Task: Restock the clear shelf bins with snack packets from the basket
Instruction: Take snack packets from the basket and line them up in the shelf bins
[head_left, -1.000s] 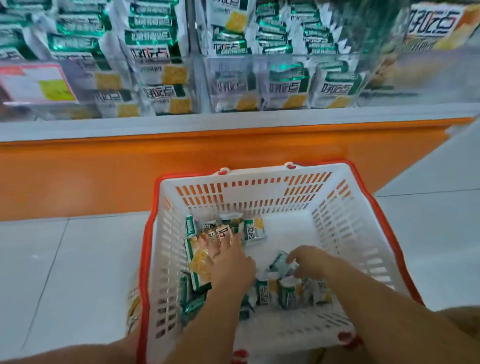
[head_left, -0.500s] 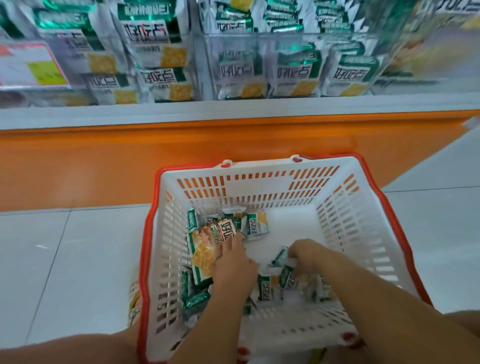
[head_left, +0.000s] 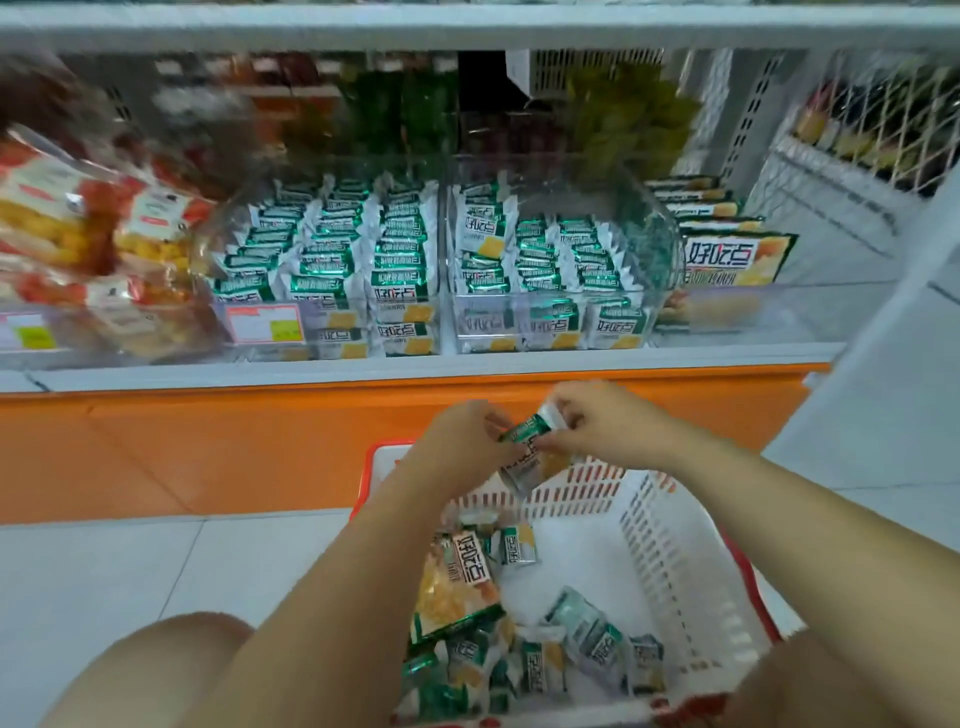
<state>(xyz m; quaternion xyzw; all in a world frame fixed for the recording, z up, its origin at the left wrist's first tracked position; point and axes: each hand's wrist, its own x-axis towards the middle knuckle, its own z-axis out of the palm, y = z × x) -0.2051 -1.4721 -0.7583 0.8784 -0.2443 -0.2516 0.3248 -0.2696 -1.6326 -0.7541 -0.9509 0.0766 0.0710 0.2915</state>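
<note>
**Hands rise from the basket with packets**

Both hands have come up out of the basket (head_left: 670, 545) since the earlier frames, when they were down among its contents. They now meet above its far rim, in front of the orange base panel (head_left: 208, 447). The view has also tipped up, so more of the shelf shows.

The left hand (head_left: 462, 441) curls its fingers round the green-and-white snack packets (head_left: 524, 452) from the left. The right hand (head_left: 608, 431) pinches their top end from the right. Blur hides how many packets are held. They hang between the two hands, over the basket's slotted far wall and below the shelf edge.

The white basket with a red rim sits on the pale floor tiles (head_left: 104, 582). Inside, a larger yellow bag (head_left: 457, 587) lies at the left, and loose packets (head_left: 587, 634) are scattered along the near side.

On the shelf, two clear bins stand side by side. The left bin (head_left: 234, 249) is packed with rows of upright matching packets and carries a price label (head_left: 265, 323) on its front. The right bin (head_left: 660, 249) is filled at its left and middle, with its right side less full. Just right of it stand larger flat packs (head_left: 737, 260), and red-and-orange snack bags (head_left: 78, 228) lie at the far left.
</note>
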